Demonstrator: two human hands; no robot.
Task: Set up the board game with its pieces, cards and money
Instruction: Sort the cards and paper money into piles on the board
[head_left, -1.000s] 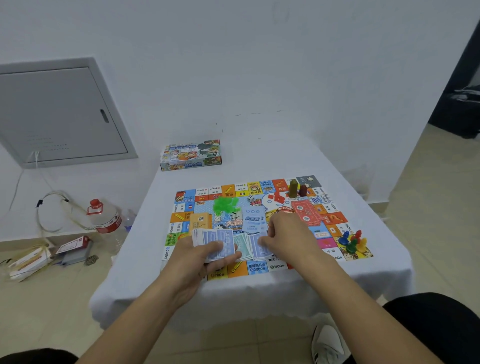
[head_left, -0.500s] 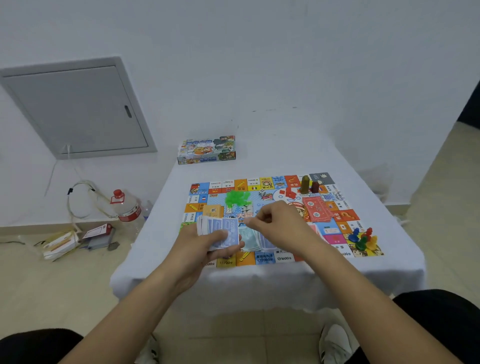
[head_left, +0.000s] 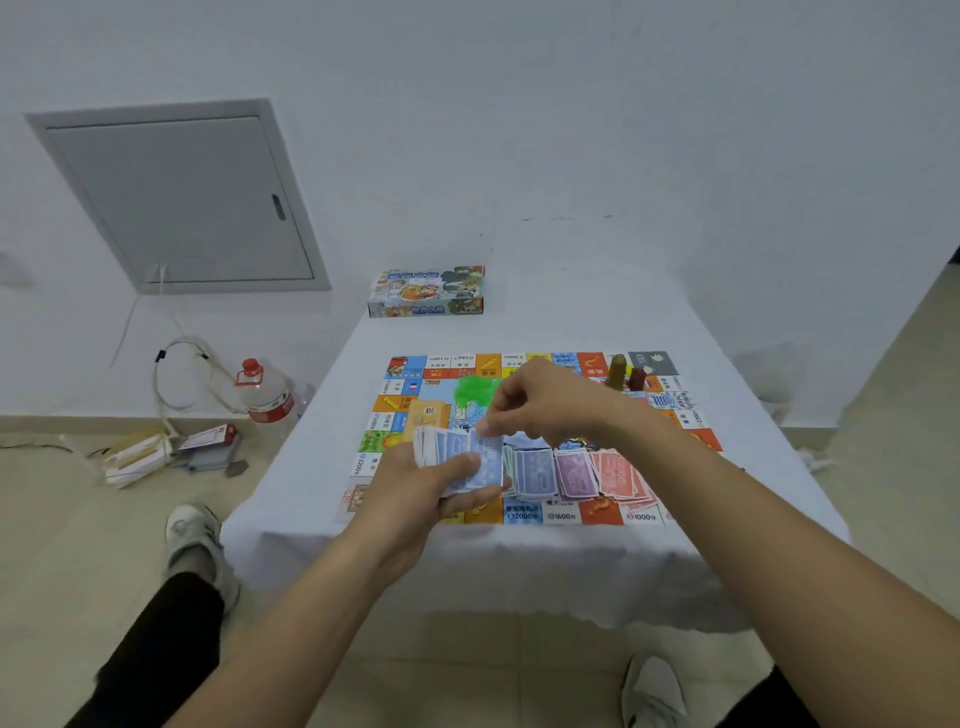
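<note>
The colourful game board (head_left: 644, 517) lies flat on the white-clothed table (head_left: 571, 312). My left hand (head_left: 415, 493) grips a fanned stack of blue paper money (head_left: 457, 457) above the board's near left part. My right hand (head_left: 540, 405) pinches the top blue note of that stack at its upper edge. On the board's near side lie sorted money piles: blue (head_left: 535, 473), purple (head_left: 574, 473) and red (head_left: 623, 475). An orange card deck (head_left: 428, 415) and a heap of green pieces (head_left: 475, 389) sit mid-board. Two tall tokens (head_left: 626, 374) stand at the far right corner.
The game box (head_left: 426, 293) rests at the table's far left. On the floor to the left stand a water bottle (head_left: 265, 392), a hose and scattered papers (head_left: 166, 452). A grey wall hatch (head_left: 182, 197) is behind. My shoes (head_left: 195, 540) are beside and under the table.
My right hand has lifted off the piles on the board and moved left and up to the stack in my left hand. The purple and red piles have come into sight.
</note>
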